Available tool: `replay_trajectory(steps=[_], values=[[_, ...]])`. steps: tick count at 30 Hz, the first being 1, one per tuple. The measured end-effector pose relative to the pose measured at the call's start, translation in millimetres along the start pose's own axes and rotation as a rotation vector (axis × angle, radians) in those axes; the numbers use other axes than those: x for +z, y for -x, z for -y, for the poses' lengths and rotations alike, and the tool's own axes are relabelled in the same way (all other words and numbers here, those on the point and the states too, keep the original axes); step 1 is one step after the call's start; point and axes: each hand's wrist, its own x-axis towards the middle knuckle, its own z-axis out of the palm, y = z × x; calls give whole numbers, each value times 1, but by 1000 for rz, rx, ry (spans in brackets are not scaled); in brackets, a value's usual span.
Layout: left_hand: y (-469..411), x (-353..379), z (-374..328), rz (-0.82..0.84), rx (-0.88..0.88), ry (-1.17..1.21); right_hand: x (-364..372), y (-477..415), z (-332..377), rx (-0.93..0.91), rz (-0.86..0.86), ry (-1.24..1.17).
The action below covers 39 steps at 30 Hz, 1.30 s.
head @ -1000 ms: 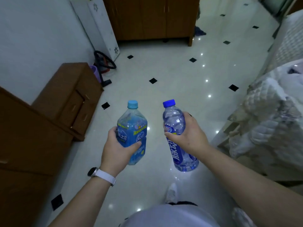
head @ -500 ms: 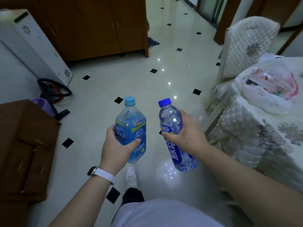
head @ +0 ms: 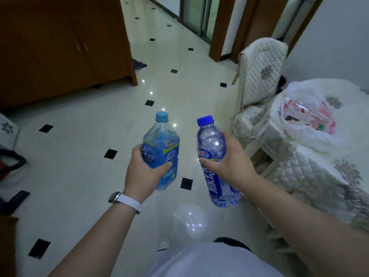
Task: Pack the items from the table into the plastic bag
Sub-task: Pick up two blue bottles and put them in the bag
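Observation:
My left hand [head: 142, 172] grips a light-blue drink bottle [head: 162, 140] with a pale blue cap, held upright over the tiled floor. My right hand [head: 229, 159] grips a clear bottle [head: 211, 142] with a dark blue cap and blue label, tilted slightly left at the top. A white plastic bag [head: 307, 132] lies open on the quilted table [head: 323, 172] at the right, with red-and-white packets showing inside. Both bottles hang in the air to the left of the table and apart from the bag.
A quilted chair [head: 261, 72] stands beside the table's far side. A brown cabinet [head: 60, 45] fills the upper left. Glossy floor with black diamond tiles [head: 99, 120] spreads ahead. A red and black object [head: 8, 164] sits at the left edge.
The view has swung to the right, bringing the table and the plastic bag further into sight. Both hands keep their hold on the bottles, in much the same pose.

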Motion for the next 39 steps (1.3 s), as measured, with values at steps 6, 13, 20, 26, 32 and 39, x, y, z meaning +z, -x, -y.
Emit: replay_trajectory(steps=[6,13,20,26,32,39], values=[[-66,36,-7,142,20,0,-2,-38,-20,151,-64,2],[-147,101,-25,268,53,-82,5,-100,-84,318,-137,-104],[-252,184,-71,328,71,-175,-33,-209,-141,389,-247,-239],[-318,277,-132,449,193,-137,-104,-284,-178,418,-427,-291],[-368,355,-165,663,271,-75,-137,-311,-209,556,-610,-279],[-434,449,-174,968,318,-48,-139,-339,-239,740,-775,-251]])
